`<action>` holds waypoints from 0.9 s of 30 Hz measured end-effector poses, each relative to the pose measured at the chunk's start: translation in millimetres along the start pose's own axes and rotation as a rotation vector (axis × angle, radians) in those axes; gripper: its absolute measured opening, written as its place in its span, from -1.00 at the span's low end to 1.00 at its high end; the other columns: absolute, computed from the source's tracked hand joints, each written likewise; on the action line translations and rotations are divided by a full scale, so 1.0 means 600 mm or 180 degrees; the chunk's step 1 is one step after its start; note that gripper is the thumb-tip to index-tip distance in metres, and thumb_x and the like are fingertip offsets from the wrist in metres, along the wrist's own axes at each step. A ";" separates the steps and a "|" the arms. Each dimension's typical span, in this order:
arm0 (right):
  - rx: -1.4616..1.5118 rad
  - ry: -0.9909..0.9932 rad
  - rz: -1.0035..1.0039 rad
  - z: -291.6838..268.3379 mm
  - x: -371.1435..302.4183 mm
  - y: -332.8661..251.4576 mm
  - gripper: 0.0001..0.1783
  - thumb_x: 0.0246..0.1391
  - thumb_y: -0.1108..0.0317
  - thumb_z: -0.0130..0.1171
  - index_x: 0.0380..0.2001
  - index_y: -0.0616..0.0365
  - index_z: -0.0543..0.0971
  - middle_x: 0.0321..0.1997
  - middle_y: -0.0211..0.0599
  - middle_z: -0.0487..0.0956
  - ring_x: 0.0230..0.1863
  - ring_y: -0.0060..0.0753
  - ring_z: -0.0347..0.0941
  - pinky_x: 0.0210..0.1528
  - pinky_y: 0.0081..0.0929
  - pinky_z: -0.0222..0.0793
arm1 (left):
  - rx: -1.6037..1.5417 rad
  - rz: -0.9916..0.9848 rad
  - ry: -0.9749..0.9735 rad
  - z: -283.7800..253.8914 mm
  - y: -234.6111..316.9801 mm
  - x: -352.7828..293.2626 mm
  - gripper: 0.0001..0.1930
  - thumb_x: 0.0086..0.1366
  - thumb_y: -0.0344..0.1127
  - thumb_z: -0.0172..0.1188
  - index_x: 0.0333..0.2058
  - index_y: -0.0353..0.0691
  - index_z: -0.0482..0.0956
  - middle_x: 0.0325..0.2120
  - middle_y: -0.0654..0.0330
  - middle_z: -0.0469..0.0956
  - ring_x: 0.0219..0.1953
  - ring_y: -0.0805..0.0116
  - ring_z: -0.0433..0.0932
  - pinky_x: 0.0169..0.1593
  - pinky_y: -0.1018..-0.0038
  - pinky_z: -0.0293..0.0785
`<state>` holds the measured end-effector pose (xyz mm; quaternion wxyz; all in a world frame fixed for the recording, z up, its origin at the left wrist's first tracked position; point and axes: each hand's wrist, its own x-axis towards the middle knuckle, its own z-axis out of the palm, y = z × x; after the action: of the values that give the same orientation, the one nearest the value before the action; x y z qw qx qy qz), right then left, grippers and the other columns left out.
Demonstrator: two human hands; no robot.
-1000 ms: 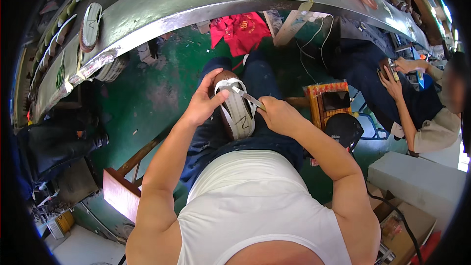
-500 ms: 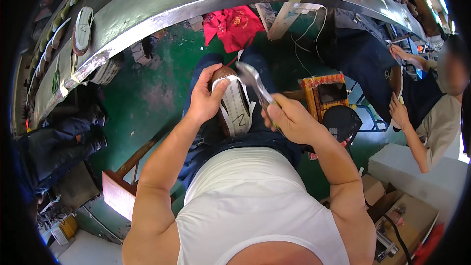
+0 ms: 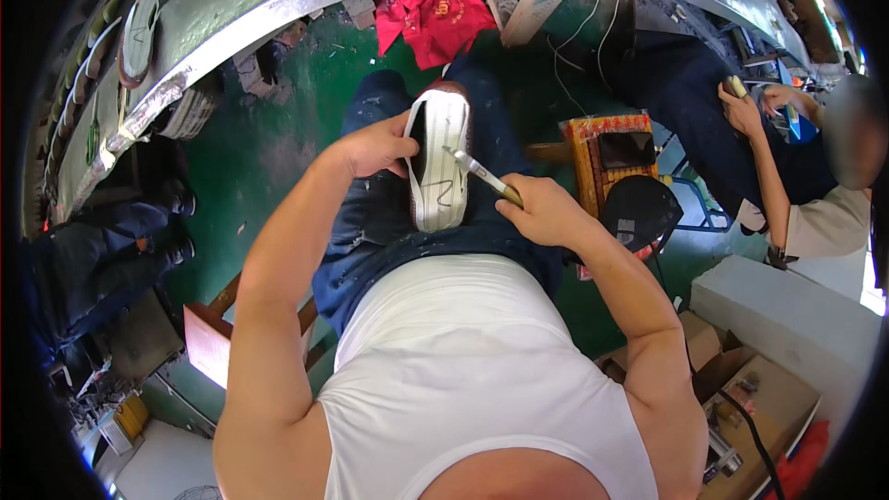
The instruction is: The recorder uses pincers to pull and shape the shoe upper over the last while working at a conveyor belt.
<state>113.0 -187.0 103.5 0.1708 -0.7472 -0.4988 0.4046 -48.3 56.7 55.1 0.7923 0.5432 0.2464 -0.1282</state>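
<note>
A brown shoe upper on a last (image 3: 442, 162) lies over my lap with its underside up. A pale insole with a dark pen mark shows there, and whitish upper edges stand up around it. My left hand (image 3: 382, 145) grips the shoe's left side, thumb over the edge and the other fingers partly hidden. My right hand (image 3: 542, 208) is closed round the handle of metal pliers (image 3: 481, 171) with yellowish grips. Their tip lies over the middle of the insole; whether it touches cannot be seen.
A metal bench (image 3: 306, 2) curves across the far side, with a shoe (image 3: 139, 41) at its left. Red cloth (image 3: 435, 18) lies on the floor beneath. To my right are a wooden-beaded seat (image 3: 585, 162), a black cap (image 3: 641, 211) and a seated co-worker (image 3: 829, 222).
The shoe has turned more upright and shifted slightly away from me. My left hand has moved from its toe to its left side. The pliers have come down over the insole.
</note>
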 end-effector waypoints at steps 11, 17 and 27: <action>-0.0959 0.0199 -0.0440 -0.019 -0.022 0.025 -0.50 0.09 0.40 0.12 0.11 0.35 0.38 -0.09 0.14 0.51 0.00 0.13 0.46 0.00 -0.09 0.41 | 0.0036 0.0670 0.0207 0.097 -0.129 -0.007 0.09 0.03 -0.61 0.34 0.42 -0.23 -0.22 0.32 0.08 0.16 0.37 0.28 0.10 0.40 0.35 0.00; -0.1983 0.0402 -0.0998 -0.012 0.003 0.005 -0.40 -0.05 0.49 0.13 0.12 0.49 0.34 -0.01 0.19 0.46 0.05 0.11 0.41 -0.03 -0.16 0.47 | 0.0564 0.0709 0.0730 0.106 -0.180 0.002 0.05 0.12 -0.60 0.26 0.42 -0.23 -0.29 0.39 0.03 0.02 0.41 0.26 0.03 0.41 0.38 -0.05; -0.1735 -0.0611 -0.0698 -0.007 0.043 0.004 -0.78 0.08 0.29 0.17 -0.32 0.24 0.49 -0.42 -0.07 0.56 -0.34 0.09 0.53 -0.25 -0.11 0.46 | -0.1293 0.0609 0.1463 0.136 -0.154 0.021 -0.34 0.48 0.03 -0.26 0.38 -0.28 0.03 0.30 0.02 0.25 0.29 0.23 0.26 0.31 0.44 0.16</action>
<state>122.6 -164.9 93.3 -0.0412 -0.6657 -0.6804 0.3038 -60.5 -52.7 -1.4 0.8166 0.4094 0.3872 0.1248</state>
